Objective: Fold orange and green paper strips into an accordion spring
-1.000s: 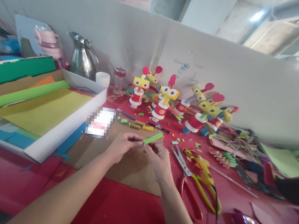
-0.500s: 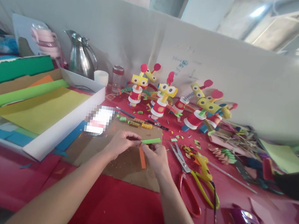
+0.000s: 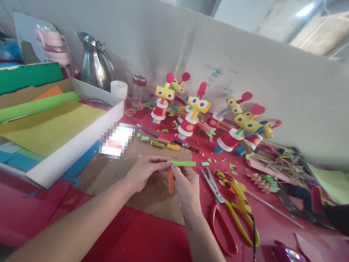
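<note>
Over the last second an orange strip (image 3: 170,182) has come into view beneath the hands, and the green strip (image 3: 185,164) has swung from a slant to nearly level, pointing right at the middle of the frame. The two now meet at the fingers almost at a right angle, the orange hanging toward the bottom of the frame; this looks like one strip being folded across the other, with only the start of it made.

The left hand (image 3: 142,172) has thumb and forefinger closed in a pinch at the joint. The right hand (image 3: 189,185) pinches close beside it, its fingers drawn together along the green strip. Both work just above one brown cardboard sheet (image 3: 150,202) on the red table (image 3: 273,227).

Counted: two strips in hand; one pair of scissors (image 3: 214,189) and one yellow glue gun (image 3: 240,198) right of centre; one steel jug (image 3: 95,66), one white cup (image 3: 119,89) and one red-lidded jar (image 3: 138,88) at upper left; one box of coloured paper (image 3: 77,145) at left. At least six cup figures (image 3: 188,125) stand at upper centre, overlapping too much for a sure count.
</note>
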Demonstrator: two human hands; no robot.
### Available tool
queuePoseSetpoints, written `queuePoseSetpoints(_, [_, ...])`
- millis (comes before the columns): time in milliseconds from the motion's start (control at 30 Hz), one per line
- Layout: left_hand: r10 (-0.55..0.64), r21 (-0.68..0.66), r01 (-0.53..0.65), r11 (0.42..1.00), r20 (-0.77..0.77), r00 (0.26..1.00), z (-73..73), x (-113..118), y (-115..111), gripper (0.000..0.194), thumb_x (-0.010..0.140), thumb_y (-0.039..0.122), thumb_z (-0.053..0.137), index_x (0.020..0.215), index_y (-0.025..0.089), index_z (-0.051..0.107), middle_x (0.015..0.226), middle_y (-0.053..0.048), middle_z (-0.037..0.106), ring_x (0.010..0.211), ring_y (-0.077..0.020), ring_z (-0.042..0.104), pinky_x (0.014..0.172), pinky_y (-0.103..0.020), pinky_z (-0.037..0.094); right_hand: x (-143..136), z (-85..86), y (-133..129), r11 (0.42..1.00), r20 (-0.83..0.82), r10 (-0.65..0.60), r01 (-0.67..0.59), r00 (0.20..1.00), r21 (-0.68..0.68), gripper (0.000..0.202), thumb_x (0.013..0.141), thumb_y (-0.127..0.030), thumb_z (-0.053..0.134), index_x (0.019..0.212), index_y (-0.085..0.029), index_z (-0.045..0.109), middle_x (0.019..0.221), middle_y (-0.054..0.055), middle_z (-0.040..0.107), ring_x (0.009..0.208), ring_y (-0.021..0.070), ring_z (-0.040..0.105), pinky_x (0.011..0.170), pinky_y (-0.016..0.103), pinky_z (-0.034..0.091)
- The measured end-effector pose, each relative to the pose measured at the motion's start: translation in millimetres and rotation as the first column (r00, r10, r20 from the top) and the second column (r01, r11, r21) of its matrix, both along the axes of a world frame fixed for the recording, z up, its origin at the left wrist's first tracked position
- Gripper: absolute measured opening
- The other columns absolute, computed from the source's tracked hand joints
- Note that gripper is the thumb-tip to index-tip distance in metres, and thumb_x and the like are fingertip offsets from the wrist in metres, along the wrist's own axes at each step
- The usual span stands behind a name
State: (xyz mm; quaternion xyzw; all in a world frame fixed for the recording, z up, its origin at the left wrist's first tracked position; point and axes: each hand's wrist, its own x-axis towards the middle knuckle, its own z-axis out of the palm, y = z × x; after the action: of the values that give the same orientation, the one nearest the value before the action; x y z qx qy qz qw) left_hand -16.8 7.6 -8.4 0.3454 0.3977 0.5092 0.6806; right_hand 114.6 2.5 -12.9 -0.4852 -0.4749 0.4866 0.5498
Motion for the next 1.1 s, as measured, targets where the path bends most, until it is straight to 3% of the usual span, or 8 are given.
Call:
queuePoseSetpoints(233, [0.001,-0.003,-0.001,1.0,-0.004,1.0,-6.1,0.0,2.2,0.028,0.062,0.031,0.081,0.086,0.019,0.076,0.084,-0.005,0.073,0.08,-0.016,0.063,0.083,-0.031,0.044,3.0,0.2,2.2,0.999,0.015,-0.034,0.033,0.999,0.032,0.021,0.07,-0.03,0.068,0.087,-0.019,0.067,0.088,0.005,0.072,0.081,0.0192,0.066,0.073,0.029,0.051])
queuePoseSetpoints(433, [-0.025,-0.019,0.025,1.0,0.013,1.0,-1.0,-0.2,0.6,0.025,0.062,0.03,0.08,0.082,0.017,0.076,0.082,-0.006,0.072,0.077,-0.0148,0.062,0.078,-0.029,0.044,1.4,3.8,0.3,0.999,-0.107,-0.039,0.041,0.993,0.009,0.016,0.068,-0.029,0.07,0.08,-0.019,0.07,0.082,0.003,0.072,0.078,0.0179,0.065,0.074,0.031,0.05])
queuePoseSetpoints(733, [-0.031,0.061,0.035,0.998,-0.063,0.998,-0.8,-3.0,1.2,0.016,0.065,0.03,0.078,0.075,0.018,0.075,0.071,-0.002,0.068,0.064,-0.0107,0.053,0.069,-0.027,0.04,1.6,3.9,-0.5,0.999,-0.077,-0.043,0.044,0.996,0.006,0.013,0.068,-0.03,0.072,0.074,-0.019,0.073,0.077,0.003,0.073,0.074,0.0186,0.065,0.073,0.032,0.05])
queuePoseSetpoints(900, [-0.018,0.03,0.02,0.999,-0.055,0.998,-1.1,-0.8,0.2,0.021,0.064,0.031,0.079,0.08,0.017,0.075,0.078,-0.004,0.07,0.069,-0.013,0.058,0.071,-0.028,0.042,3.4,-1.9,3.0,0.998,-0.211,0.013,-0.027,0.977,-0.064,0.015,0.066,-0.031,0.074,0.074,-0.019,0.073,0.077,0.004,0.072,0.072,0.0175,0.064,0.072,0.032,0.05])
queuePoseSetpoints(1100, [-0.067,-0.004,0.067,0.998,0.015,0.998,-5.0,-0.6,0.6,0.027,0.064,0.03,0.08,0.086,0.016,0.074,0.084,-0.007,0.072,0.08,-0.0172,0.064,0.081,-0.032,0.046,3.4,-6.2,4.8,0.996,-0.228,-0.021,0.0,0.973,-0.091,0.02,0.064,-0.031,0.076,0.078,-0.018,0.073,0.078,0.004,0.072,0.072,0.0167,0.064,0.073,0.031,0.05])
